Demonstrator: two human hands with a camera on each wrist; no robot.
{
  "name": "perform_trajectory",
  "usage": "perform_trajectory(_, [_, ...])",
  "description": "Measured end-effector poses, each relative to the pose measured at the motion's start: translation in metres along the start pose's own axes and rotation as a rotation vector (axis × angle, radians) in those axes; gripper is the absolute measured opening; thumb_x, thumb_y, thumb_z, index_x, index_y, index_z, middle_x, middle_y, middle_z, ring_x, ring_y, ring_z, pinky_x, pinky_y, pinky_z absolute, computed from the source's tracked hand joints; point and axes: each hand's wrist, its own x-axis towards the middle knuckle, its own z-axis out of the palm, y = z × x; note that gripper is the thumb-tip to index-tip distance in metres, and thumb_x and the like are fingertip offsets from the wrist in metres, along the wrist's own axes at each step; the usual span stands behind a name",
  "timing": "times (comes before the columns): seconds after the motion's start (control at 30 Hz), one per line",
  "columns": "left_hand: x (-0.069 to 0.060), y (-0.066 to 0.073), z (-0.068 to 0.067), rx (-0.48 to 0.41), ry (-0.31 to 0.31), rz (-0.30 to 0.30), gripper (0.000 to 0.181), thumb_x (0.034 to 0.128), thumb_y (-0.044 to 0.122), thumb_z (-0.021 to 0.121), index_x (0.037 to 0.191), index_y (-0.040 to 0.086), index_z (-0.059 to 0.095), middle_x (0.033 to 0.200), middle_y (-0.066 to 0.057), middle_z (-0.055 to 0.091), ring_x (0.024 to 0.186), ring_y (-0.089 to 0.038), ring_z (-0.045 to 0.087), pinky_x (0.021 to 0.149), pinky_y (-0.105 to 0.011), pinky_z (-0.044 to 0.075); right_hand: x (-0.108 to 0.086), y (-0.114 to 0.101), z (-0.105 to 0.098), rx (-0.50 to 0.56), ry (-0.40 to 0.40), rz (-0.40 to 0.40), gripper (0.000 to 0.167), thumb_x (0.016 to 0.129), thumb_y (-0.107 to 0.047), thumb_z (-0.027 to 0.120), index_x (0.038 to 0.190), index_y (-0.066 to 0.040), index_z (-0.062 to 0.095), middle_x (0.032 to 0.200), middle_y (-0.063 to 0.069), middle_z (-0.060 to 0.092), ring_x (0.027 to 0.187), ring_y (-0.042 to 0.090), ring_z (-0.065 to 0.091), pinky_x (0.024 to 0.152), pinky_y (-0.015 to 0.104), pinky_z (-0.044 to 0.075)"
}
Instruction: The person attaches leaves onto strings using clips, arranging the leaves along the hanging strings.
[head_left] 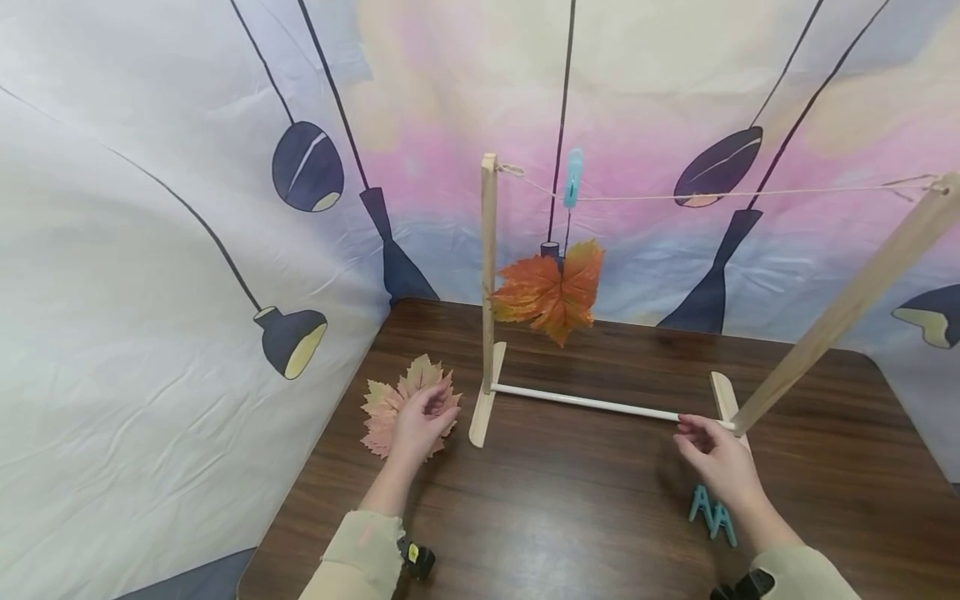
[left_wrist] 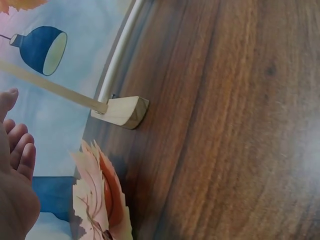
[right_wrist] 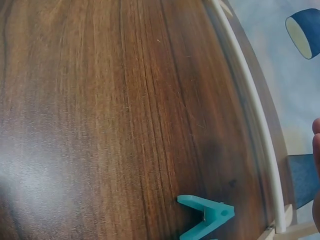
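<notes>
My left hand (head_left: 422,421) hovers over the pale pink and yellow artificial maple leaves (head_left: 382,412) on the table's left. Its fingers bend loosely, with nothing seen between them. In the left wrist view those leaves (left_wrist: 95,200) look layered and stand apart from the hand (left_wrist: 17,175). My right hand (head_left: 720,462) is near the right end of the white rod (head_left: 585,402), fingers relaxed; no held thing shows. Just below it, two teal clothespins (head_left: 711,512) lie on the table, one clothespin (right_wrist: 212,212) plain in the right wrist view.
A wooden stand has a left post (head_left: 489,275), a slanting right post (head_left: 847,308) and a string (head_left: 675,197) between them. An orange maple leaf (head_left: 555,287) hangs there below a teal clothespin (head_left: 573,179). Behind the brown table (head_left: 540,517) is a painted cloth backdrop (head_left: 450,108).
</notes>
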Motion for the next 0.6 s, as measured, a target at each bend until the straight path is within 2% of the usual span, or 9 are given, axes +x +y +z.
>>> perform_trajectory(0.27, [-0.008,-0.009,-0.001,0.008,0.015,-0.042,0.041,0.077,0.007,0.077,0.111,-0.009,0.061,0.101,-0.018,0.062,0.093,-0.031,0.061,0.08,-0.035,0.052,-0.003,0.005,0.004,-0.023,0.022,0.0,0.03,0.085,-0.01,0.067,0.112,0.002,0.061,0.093,0.011,0.067,0.077,-0.003,0.052,0.064,0.015,0.044])
perform_trajectory(0.6, [-0.017,-0.021,-0.006,0.002,0.04,-0.076,0.038,0.0792,0.006,0.074,0.114,-0.004,0.062,0.102,-0.017,0.061,0.094,-0.03,0.061,0.081,-0.035,0.051,-0.008,0.011,0.008,-0.039,0.03,0.014,0.029,0.085,-0.01,0.068,0.11,0.002,0.062,0.094,0.011,0.065,0.079,-0.001,0.052,0.065,0.014,0.044])
